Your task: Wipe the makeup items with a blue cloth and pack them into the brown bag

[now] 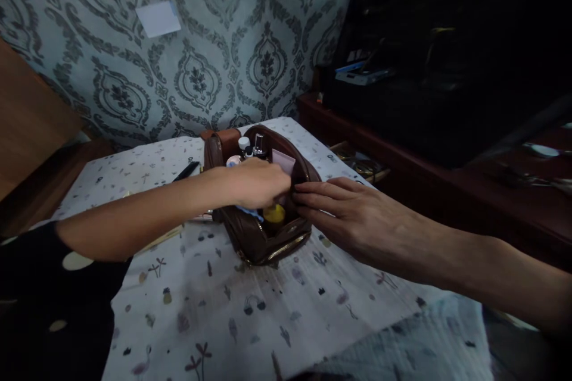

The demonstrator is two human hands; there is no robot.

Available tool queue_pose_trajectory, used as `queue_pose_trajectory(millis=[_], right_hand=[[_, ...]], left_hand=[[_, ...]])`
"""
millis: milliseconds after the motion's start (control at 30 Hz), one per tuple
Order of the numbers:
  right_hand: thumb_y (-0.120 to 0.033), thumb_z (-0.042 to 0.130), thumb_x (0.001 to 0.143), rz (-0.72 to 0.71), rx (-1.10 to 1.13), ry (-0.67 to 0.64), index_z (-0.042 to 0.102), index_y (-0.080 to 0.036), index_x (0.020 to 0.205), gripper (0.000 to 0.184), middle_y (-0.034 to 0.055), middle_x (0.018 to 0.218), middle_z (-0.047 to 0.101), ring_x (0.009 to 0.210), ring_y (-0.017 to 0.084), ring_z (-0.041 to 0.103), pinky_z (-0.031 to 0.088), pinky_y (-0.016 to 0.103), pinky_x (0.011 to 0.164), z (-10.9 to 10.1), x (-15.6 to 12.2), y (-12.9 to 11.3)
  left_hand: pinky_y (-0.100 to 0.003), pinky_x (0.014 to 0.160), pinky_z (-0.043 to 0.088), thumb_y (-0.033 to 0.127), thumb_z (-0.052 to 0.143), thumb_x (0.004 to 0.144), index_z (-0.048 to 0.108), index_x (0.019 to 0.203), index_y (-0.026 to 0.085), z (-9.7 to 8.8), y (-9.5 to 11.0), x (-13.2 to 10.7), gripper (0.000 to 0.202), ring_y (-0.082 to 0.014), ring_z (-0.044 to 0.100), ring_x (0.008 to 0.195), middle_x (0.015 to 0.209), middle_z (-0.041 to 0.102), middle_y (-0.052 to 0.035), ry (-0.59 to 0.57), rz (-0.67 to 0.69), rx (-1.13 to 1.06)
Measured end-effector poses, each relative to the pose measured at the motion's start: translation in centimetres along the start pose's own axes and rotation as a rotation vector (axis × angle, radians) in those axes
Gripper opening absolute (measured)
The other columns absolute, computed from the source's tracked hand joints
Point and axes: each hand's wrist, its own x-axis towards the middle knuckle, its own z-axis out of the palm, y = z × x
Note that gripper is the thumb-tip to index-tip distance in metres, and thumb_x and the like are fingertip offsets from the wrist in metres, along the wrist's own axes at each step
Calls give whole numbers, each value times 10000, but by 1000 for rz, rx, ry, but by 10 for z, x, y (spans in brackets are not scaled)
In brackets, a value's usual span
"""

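A brown zip toiletry bag (236, 232) stands wide open on the patterned cloth. My left hand (263, 181) reaches down into it with curled fingers. Their tips are hidden inside, just above a yellow item (274, 214), so what they pinch cannot be made out. Over the bag's right edge lie the fingers of my right hand (344, 211), holding that side; its thumb is hidden. Behind my left hand, a pale pink tube (283, 162), a silver-capped bottle (260, 146) and a white-capped container (243, 143) stand in the bag. Something light blue (250, 212) shows below my left wrist.
White cloth with small printed figures (236, 303) covers the surface. Left of the bag lies a dark slim object (186, 171). A partly open drawer (361, 164) is at the right, below a large dark screen (447, 59). Patterned wallpaper (196, 71) rises behind.
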Motion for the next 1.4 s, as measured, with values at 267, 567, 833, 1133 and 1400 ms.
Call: queue_pose_trajectory(millis=[267,567,833,1133,1400], right_hand=[[-71,468,933,36,78,42,651,-120,1266,383,130,1316,683,1330,280,551,524,461,1008,3,-7,0],[-54,457,947,107,115,88,649,-146,1266,382,132,1341,667,1293,275,592,550,462,1007,-7,-9,-9],[-78,535,917,93,327,261,546,-212,1413,513,87,1221,734,1197,254,656,584,386,1009,-19,4,-54],[-81,452,933,33,688,223,674,-138,1176,334,133,1074,745,1091,232,690,616,373,925,53,73,-130],[-124,521,856,629,1057,197,581,-168,1233,384,124,1105,676,993,238,691,601,422,870,113,131,-160]], left_hand=[[-232,662,439,349,458,974,651,809,188,-20,0,-77,301,-115,587,654,660,586,32,750,-328,-324],[-227,655,476,408,499,962,661,879,206,102,11,-162,272,-146,637,724,801,694,8,751,-645,-656],[-310,740,525,336,511,962,640,931,199,186,50,-192,191,-198,658,797,863,691,-43,657,-520,-492],[-401,861,500,146,459,967,592,1149,188,208,54,-211,230,-239,597,988,1095,666,-97,553,-420,-384],[-381,901,536,115,458,920,620,1142,191,193,17,-188,285,-242,618,1044,1083,656,-92,572,-599,-450]])
